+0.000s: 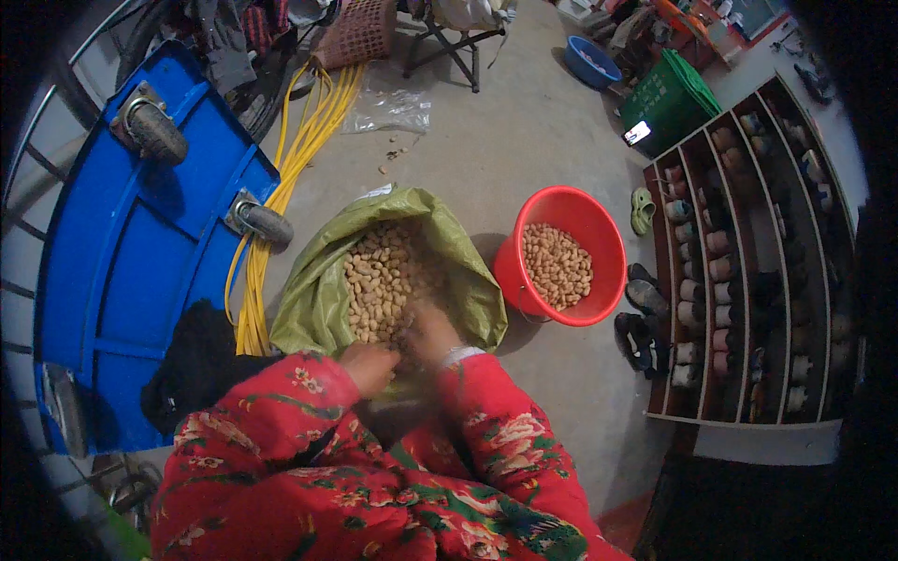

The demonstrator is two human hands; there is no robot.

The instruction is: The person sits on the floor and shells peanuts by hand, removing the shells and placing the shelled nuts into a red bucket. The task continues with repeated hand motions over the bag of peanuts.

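Observation:
A green woven sack [316,280] stands before me with its rim rolled down, and unshelled peanuts [375,280] fill its mouth. At the sack's near edge my left hand [370,366] is bent over the peanuts; its fingertips are hidden. Close to its right, my right hand [429,333] reaches into the sack and is blurred, so its fingers are unclear. Whether either hand grips a peanut does not show. To the right of the sack is a red bucket [614,245], which has peanuts [558,266] in its lower part.
An upturned blue platform cart [126,259] with caster wheels and a coiled yellow hose [256,301] lie left. At right stand a shoe rack [744,280], loose shoes [645,298] and a green bin [663,105]. A plastic bag [389,109] and folding stool [456,49] are beyond the sack.

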